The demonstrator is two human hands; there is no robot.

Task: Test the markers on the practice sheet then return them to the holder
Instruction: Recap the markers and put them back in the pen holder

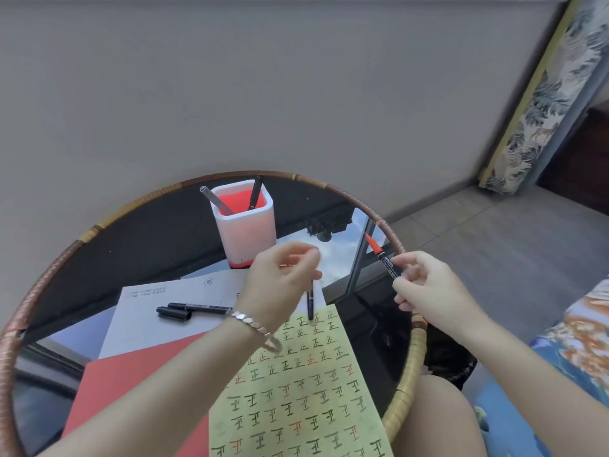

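Observation:
My right hand [425, 288] grips an uncapped black marker with a red brush tip [382, 255], tip pointing up and left over the table's right rim. My left hand [280, 282] hovers in front of the white holder with a red inside [245, 225], its fingers curled and blurred. A thin black marker [310, 305] hangs from under its thumb over the top of the yellow-green practice sheet [306, 390], which is covered in written characters. Two markers stand in the holder. Another black marker [199, 307] and a loose cap [174, 314] lie on white paper.
Everything sits on a round glass table with a woven rim [43, 285]. A white sheet [158, 311] and a red sheet [131, 384] lie left of the practice sheet. My knee [435, 420] is at the table's right edge. A grey wall stands behind.

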